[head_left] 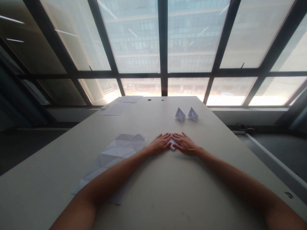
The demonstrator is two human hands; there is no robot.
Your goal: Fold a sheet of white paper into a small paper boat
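A small piece of folded white paper [173, 145] lies on the white table [153, 185], mostly covered by my hands. My left hand [160, 143] rests flat on its left side, fingers stretched out. From the right, my right hand [184, 143] presses down on it with fingers extended, the fingertips of both hands nearly meeting. Under and beside my left forearm spreads a large creased sheet of white paper [122, 145]. Beyond my right hand stand two folded paper boats, the left boat [180, 114] close to the right boat [192, 114].
Flat sheets of white paper [116, 108] lie at the table's far left corner. A round dark hole [149, 100] and a small dark item [163, 100] are near the far edge. Large framed windows [139, 38] rise behind the table. A dark mark [289, 195] sits near the right edge.
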